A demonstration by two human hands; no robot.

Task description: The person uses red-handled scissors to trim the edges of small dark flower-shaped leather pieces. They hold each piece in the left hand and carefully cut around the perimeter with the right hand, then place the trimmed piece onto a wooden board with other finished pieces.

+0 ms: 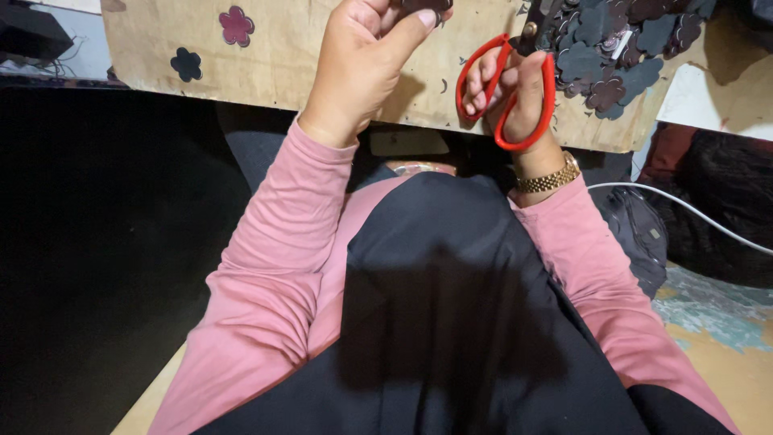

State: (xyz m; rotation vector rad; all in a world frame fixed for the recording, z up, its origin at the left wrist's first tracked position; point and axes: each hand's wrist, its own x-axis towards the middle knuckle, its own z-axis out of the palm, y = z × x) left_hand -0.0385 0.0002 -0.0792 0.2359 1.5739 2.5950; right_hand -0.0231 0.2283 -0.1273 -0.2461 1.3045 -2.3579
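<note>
You're pinching a dark cutout [425,6] in your left hand [362,68], just left of the red scissors [506,93] your right hand [515,97] is gripping, blades pointing up-right.

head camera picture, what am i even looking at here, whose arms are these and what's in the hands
There is one picture, from a camera worn on a person's head, looking down their own body. The pink sleeves and dark cloth in the lower half belong to that person.

The right hand has its fingers through the red handles of a pair of scissors. The left hand pinches a small dark piece at the top edge, mostly cut off, so I cannot tell its shape.

Under the hands lies a brown cardboard sheet. On it sit a purple flower cut-out, a dark flower cut-out, and a pile of dark flower shapes on the right.
</note>
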